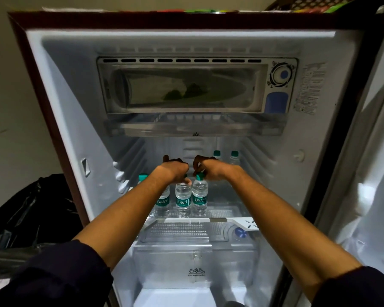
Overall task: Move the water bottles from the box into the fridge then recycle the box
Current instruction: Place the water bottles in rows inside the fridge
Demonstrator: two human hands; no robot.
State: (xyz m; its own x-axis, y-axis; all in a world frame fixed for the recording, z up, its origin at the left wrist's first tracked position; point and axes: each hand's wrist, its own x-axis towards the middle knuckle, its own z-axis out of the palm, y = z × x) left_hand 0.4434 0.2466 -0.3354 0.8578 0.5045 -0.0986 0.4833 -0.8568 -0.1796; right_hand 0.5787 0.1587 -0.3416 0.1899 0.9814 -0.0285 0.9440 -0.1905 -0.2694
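Observation:
The fridge (60, 120) stands open in front of me. Three clear water bottles with green caps and Bisleri labels stand in a row at the front of its glass shelf (222, 212). My left hand (175, 169) curls over the top of the middle bottle (183, 200) and hides its cap. My right hand (208, 168) pinches the cap of the right bottle (200, 196). The left bottle (163, 201) is partly behind my left forearm. Another bottle cap (143, 177) shows further left. Two more bottles (217, 154) stand at the back right. The box is out of view.
The freezer compartment (186, 87) and a clear tray (193, 127) sit above the shelf. A clear vegetable drawer (193, 264) lies below it. The open fridge door (372, 173) is at the right. A black plastic bag (31, 209) lies left of the fridge.

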